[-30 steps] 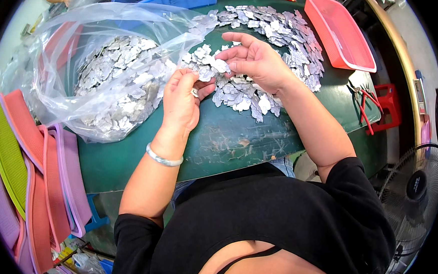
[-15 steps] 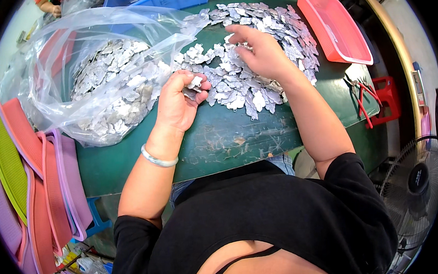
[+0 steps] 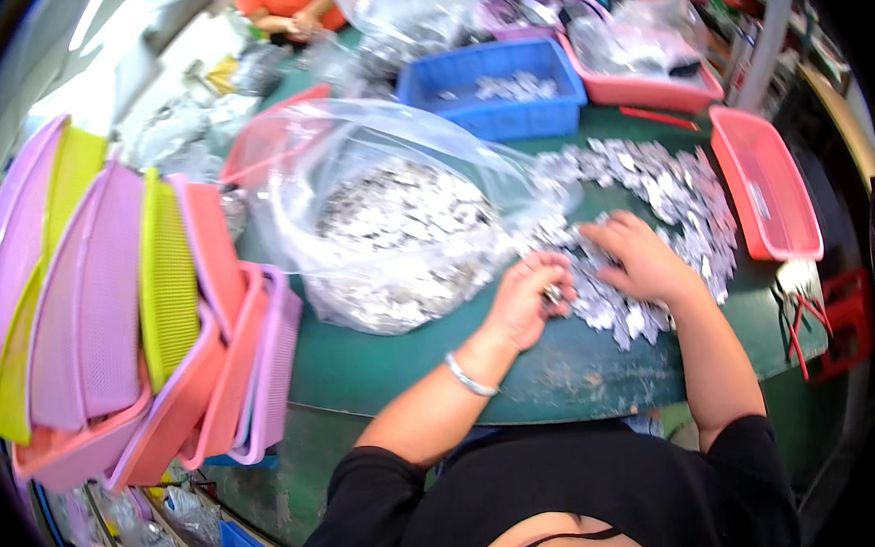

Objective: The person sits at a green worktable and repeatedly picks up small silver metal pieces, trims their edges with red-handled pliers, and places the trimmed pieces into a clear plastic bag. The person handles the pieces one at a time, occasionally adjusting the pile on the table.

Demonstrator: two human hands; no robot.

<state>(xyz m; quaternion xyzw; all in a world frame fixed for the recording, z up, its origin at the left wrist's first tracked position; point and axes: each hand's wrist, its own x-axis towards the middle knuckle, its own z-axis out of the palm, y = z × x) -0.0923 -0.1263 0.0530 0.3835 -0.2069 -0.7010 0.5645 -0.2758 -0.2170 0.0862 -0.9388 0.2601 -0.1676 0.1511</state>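
A heap of small flat silvery metal pieces is spread over the green table. My left hand is curled at the heap's near edge, pinching a few of the pieces between fingers and thumb. My right hand lies palm down on the heap just to its right, fingers spread over the pieces. A large clear plastic bag full of the same pieces lies to the left of my hands, its mouth toward the heap. A bracelet circles my left wrist.
Stacked pink, purple and yellow plastic trays stand on edge at the left. A pink tray sits at the right, a blue bin with pieces behind the bag. Red-handled pliers lie at the table's right edge. Another person in orange works at the far end.
The view has swung left and up, showing more trays and the far table. My left hand stays curled on pieces; my right hand has drawn closer to it across the heap.
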